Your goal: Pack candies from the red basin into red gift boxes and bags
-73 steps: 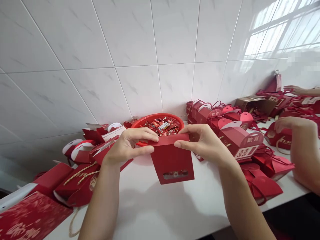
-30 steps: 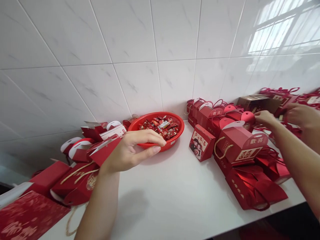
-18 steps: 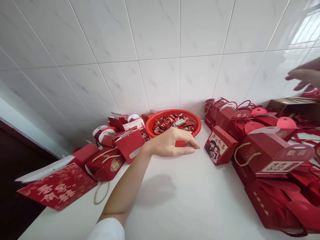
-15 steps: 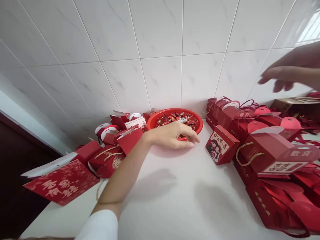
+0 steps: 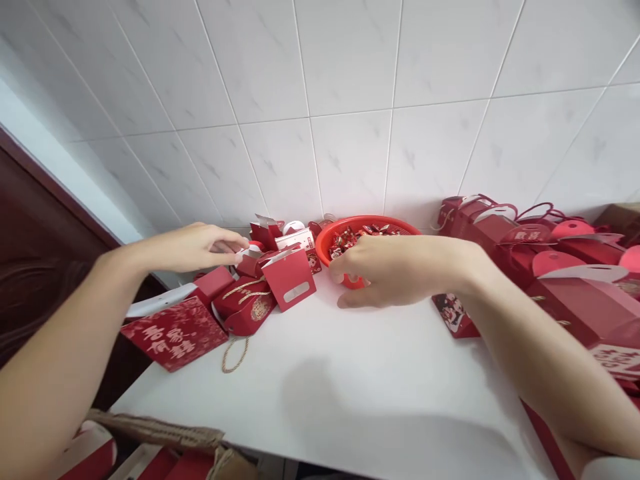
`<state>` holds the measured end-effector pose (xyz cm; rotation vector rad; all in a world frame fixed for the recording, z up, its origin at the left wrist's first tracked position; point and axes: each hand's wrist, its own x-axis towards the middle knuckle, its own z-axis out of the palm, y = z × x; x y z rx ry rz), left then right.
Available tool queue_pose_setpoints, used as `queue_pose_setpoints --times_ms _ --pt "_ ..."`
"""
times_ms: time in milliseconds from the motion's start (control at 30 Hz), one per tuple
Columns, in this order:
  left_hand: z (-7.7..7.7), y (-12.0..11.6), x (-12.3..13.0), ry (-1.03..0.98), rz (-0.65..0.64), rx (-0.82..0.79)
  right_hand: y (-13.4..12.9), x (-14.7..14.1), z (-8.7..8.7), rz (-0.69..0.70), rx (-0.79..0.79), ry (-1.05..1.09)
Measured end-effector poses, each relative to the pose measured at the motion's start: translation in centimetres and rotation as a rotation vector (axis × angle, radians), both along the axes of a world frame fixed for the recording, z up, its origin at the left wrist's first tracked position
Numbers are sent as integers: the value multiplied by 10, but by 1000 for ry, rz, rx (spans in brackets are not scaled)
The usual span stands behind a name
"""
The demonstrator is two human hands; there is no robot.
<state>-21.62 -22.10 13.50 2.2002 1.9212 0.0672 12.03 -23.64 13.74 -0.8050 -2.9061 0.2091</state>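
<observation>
At the left, my left hand [image 5: 207, 247] hovers over a cluster of red gift boxes, thumb and fingers slightly apart. Its fingertips are at a small box with a white and red top [image 5: 251, 251]; whether they touch cannot be told. My right hand [image 5: 377, 272] is in front of a red plastic basket [image 5: 327, 240] of wrapped candies [image 5: 345, 241], fingers extended, thumb apart, nothing visible in it. Between the hands stands a red box [image 5: 289, 277] with a pale oval label. Beside it lies a red box with gold rope handles [image 5: 245, 308].
A large red box with pale lettering [image 5: 177, 333] lies at the white table's [image 5: 300, 373] left edge. Many red boxes [image 5: 575, 293] are piled at the right, partly behind my right forearm. An open cardboard carton [image 5: 160, 427] with red boxes is below, and a tiled wall [image 5: 350, 153] stands behind.
My left hand has moved left from the basket to the boxes. My right hand has come down from the upper right to the basket's front. The view has turned, bringing the carton into sight.
</observation>
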Motion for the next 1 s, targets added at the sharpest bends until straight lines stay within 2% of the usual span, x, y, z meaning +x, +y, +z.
queue_pose_setpoints --times_ms 100,233,333,500,633,700,867,1000 --pt "-31 4 -13 -106 45 169 14 -14 -13 12 -116 -85" --pt "-66 21 3 -153 3 294 25 -20 -34 14 -223 -24" --pt "-80 33 17 -206 5 355 29 -14 -46 28 -304 37" --pt "-84 39 31 -468 23 434 37 7 -53 -27 -338 156" --pt "-82 33 53 -625 -153 309 49 19 -57 -52 -288 280" --pt "-82 30 69 -625 -250 251 55 24 -59 -72 -302 345" --pt "-82 27 108 -519 -388 180 73 39 -62 -147 -342 575" --pt "-81 36 128 -568 -460 114 92 48 -63 -256 -311 779"
